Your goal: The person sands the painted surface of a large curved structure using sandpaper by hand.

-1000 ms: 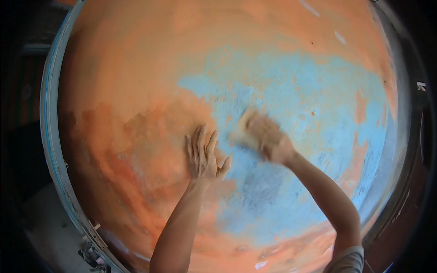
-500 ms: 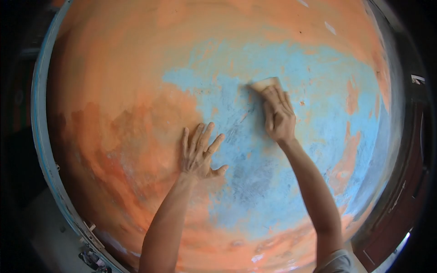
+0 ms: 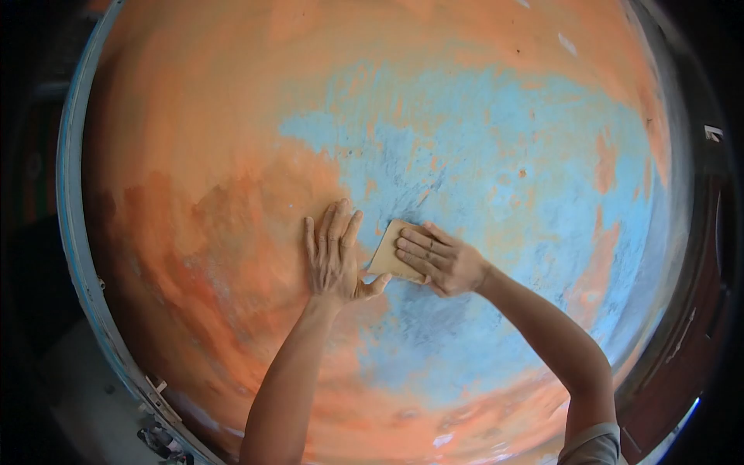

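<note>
A wall (image 3: 209, 101) with worn orange paint and a large light-blue patch fills most of the view. My left hand (image 3: 335, 260) lies on the orange part beside the patch's left edge, palm to the wall, fingers spread, holding nothing. My right hand (image 3: 438, 260) presses a tan, roughly square sheet (image 3: 387, 252), which looks like sandpaper, flat on the blue paint. The sheet's lower left corner is close to my left thumb. Dark grey smudges show on the blue above and below the sheet.
A pale blue-grey frame (image 3: 68, 186) curves down the left side, with a small latch (image 3: 157, 384) low on it. Small dark objects (image 3: 159, 443) lie at the bottom left. A dark red-brown panel (image 3: 682, 341) stands at the right.
My right hand has swept the sheet down and left from higher on the blue patch, toward my left hand. My left hand stays on the wall, its fingers slightly closer together.
</note>
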Available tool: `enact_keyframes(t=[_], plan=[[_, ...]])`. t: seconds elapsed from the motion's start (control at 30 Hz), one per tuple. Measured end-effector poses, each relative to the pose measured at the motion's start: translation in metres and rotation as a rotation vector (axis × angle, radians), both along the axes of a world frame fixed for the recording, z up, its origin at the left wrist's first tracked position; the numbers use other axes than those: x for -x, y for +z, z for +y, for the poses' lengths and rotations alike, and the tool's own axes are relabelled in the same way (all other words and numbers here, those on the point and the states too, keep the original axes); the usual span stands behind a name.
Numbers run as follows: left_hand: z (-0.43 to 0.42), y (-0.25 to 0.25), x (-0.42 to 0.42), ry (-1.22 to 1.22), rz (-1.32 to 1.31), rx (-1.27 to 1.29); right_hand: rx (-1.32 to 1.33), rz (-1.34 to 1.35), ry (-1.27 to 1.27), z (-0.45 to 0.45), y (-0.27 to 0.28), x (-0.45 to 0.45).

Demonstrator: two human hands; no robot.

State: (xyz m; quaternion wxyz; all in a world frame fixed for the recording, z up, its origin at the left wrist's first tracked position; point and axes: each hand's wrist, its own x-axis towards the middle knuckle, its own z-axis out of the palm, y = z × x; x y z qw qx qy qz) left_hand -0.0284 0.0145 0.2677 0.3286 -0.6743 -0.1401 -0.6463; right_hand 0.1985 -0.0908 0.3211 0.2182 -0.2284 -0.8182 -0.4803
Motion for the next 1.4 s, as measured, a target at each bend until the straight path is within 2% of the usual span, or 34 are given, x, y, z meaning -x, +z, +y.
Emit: enact_keyframes(t=[0.1,0.17,0.2,0.23,0.3,0.33,0.37,0.43,0.47,0.5,0.57,0.63,0.7,0.73,0.8,0.9,1.0,1.07,1.13,1.23,1.27,1.33,1.37,1.4], plan=[[-0.003,0.001,-0.002,-0.017,-0.021,-0.004,-0.122,-0.098,-0.029,0.006,0.021,-0.007],[0.000,0.001,-0.005,-0.019,-0.041,0.001,-0.486,0.354,-0.174,0.021,0.015,0.003],[0.002,0.001,-0.005,-0.015,-0.055,-0.016,-0.331,0.371,-0.158,0.023,0.002,0.011],[0.003,0.003,-0.005,-0.006,-0.051,-0.027,-0.339,0.378,-0.148,0.024,-0.005,0.016],[0.005,0.004,-0.004,-0.044,-0.105,-0.026,-0.034,-0.085,0.024,0.025,-0.010,0.026],[0.007,0.006,-0.004,-0.035,-0.098,-0.032,-0.028,-0.177,-0.005,0.020,0.010,0.023],[0.009,0.007,-0.004,-0.058,-0.107,-0.063,-0.029,-0.170,0.000,0.024,0.021,0.025],[0.009,0.003,-0.006,-0.088,-0.126,-0.069,-0.328,0.191,-0.044,0.028,0.027,0.032],[0.010,0.003,-0.007,-0.088,-0.136,-0.079,-0.372,0.213,-0.071,0.031,0.017,0.038],[0.011,0.004,-0.005,-0.086,-0.144,-0.102,-0.369,0.210,-0.071,0.029,0.009,0.036],[0.007,0.005,-0.005,-0.075,-0.123,-0.143,-0.060,-0.073,0.031,0.027,0.004,0.032],[0.004,0.003,-0.006,-0.074,-0.102,-0.156,-0.035,-0.082,0.060,0.032,0.010,0.031],[0.000,-0.004,-0.006,0.156,0.007,-0.182,-0.049,-0.022,0.039,0.029,0.000,0.032],[-0.003,-0.006,-0.004,0.086,0.041,-0.164,-0.047,-0.019,0.035,0.028,-0.003,0.031],[0.001,-0.010,0.003,0.102,0.116,-0.175,-0.061,-0.001,0.114,0.028,0.000,0.032],[-0.007,-0.011,0.011,0.110,0.230,-0.183,-0.010,-0.012,0.069,0.025,0.001,0.034],[-0.040,0.001,0.004,0.170,0.249,-0.050,-0.145,0.082,0.082,0.033,-0.003,0.032],[-0.064,0.007,-0.004,0.220,0.258,0.129,-0.125,0.159,0.050,0.030,-0.003,0.033],[-0.066,0.010,-0.007,0.250,0.279,0.172,-0.097,0.250,-0.022,0.024,0.001,0.032],[-0.063,0.011,-0.009,0.338,0.307,0.212,0.033,0.183,0.094,0.014,0.013,0.017],[-0.054,0.008,-0.011,0.406,0.311,0.146,0.015,0.182,0.099,0.009,0.024,0.003],[-0.056,0.014,-0.011,0.507,0.334,0.050,-0.035,0.144,-0.053,-0.010,0.044,-0.042],[-0.064,0.020,-0.014,0.506,0.333,0.044,-0.173,0.310,-0.098,-0.018,0.052,-0.066],[-0.073,0.025,-0.019,0.505,0.333,0.229,-0.366,0.457,-0.219,-0.023,0.056,-0.090]])
